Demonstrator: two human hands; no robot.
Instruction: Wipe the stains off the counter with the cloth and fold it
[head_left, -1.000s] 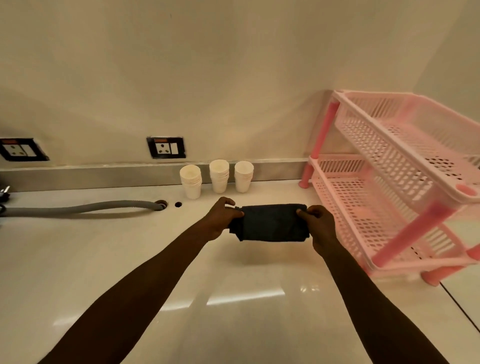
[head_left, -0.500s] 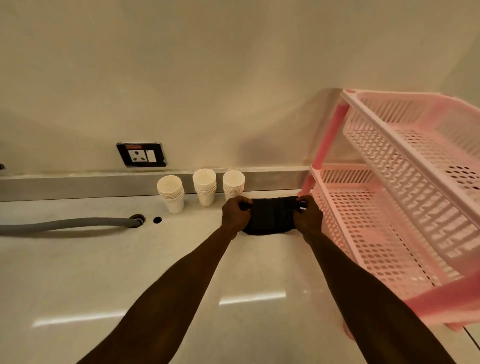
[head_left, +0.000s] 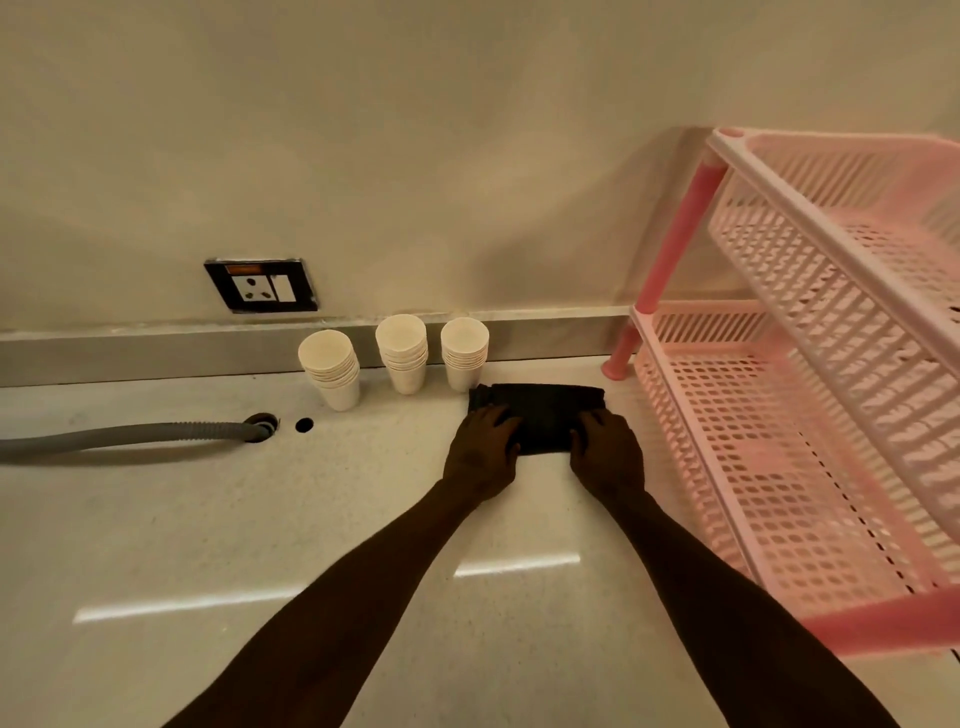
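Dark woven cloth (head_left: 540, 415), folded to a compact rectangle, lying flat on the pale glossy stone counter (head_left: 208, 519) between the stacked white paper cups (head_left: 408, 353) and the pink slotted plastic rack (head_left: 779, 441). Left hand (head_left: 483, 457) and right hand (head_left: 608, 454) rest palm-down, fingers spread, pressing its near edge. No stains visible; wiping and folding judged done, only release remaining.

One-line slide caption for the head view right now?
Both hands, left and right, press a folded dark cloth flat on the counter beside three cup stacks.
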